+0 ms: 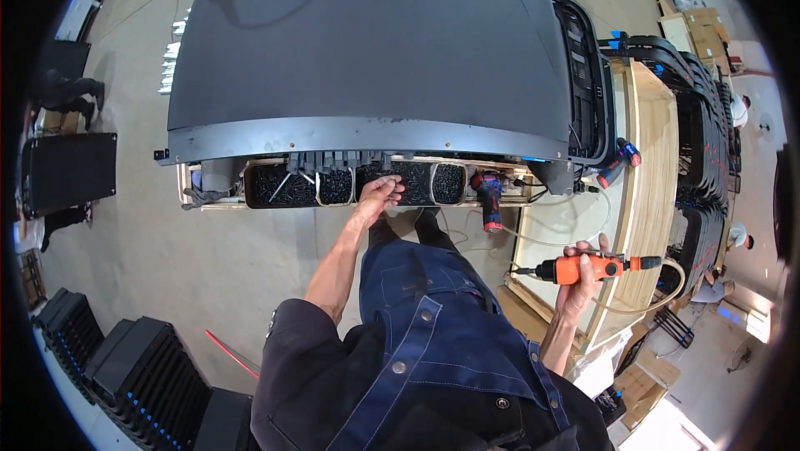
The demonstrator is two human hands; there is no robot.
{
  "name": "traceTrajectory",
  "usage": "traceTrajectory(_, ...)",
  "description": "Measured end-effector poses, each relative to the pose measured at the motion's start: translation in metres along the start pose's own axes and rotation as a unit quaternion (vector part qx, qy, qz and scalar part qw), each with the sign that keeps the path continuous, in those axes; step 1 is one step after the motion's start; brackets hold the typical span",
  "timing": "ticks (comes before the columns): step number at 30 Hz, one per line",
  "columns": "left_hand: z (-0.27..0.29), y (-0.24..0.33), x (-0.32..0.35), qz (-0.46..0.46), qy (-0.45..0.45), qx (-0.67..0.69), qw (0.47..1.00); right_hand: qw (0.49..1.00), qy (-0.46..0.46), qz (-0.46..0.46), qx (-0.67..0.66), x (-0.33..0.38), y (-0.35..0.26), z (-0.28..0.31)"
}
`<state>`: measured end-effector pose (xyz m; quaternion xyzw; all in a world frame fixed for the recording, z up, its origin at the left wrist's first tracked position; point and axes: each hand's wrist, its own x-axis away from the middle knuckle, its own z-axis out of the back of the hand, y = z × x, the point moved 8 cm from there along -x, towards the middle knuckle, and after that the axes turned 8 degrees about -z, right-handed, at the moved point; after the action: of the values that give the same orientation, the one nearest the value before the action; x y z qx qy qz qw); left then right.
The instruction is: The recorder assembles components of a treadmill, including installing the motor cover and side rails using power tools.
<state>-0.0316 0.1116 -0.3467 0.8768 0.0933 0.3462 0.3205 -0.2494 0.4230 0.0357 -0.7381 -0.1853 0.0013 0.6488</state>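
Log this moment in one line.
left hand: at tray of small black fasteners | right hand: holding orange power driver | beyond tray: dark panel

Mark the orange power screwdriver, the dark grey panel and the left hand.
Orange power screwdriver [568, 271], head view: orange body.
Dark grey panel [367, 47], head view: flat face.
Left hand [380, 193], head view: its middle.

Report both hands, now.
Left hand: fingers curled over small black parts; can't tell if the grip holds any.
Right hand: closed, holding an orange power screwdriver.
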Motion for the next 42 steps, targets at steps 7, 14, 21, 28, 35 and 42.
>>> traceTrajectory(7,-0.073,0.056,0.048,-0.009,-0.089,0.041,0.995,0.992,-0.074,-0.024,-0.1,-0.014,0.013,-0.064)
traceTrajectory(14,-0.156,0.097,0.11,-0.066,-0.17,-0.016,0.983,0.973,-0.12,-0.02,-0.197,-0.018,0.0,-0.137)
traceTrajectory(21,-0.2,0.11,0.127,-0.117,-0.202,-0.041,0.972,0.967,-0.11,-0.013,-0.228,-0.028,0.0,-0.124)
traceTrajectory(28,-0.254,0.123,0.11,-0.19,-0.172,-0.181,0.949,0.968,-0.069,-0.028,-0.24,-0.062,-0.003,-0.079)
traceTrajectory(35,-0.328,0.117,0.072,-0.276,-0.192,-0.368,0.867,0.976,0.02,-0.022,-0.216,-0.11,-0.016,-0.007)
traceTrajectory(42,-0.414,0.045,-0.003,0.142,-0.257,0.305,0.906,0.977,-0.075,0.13,-0.149,-0.146,-0.097,-0.016)
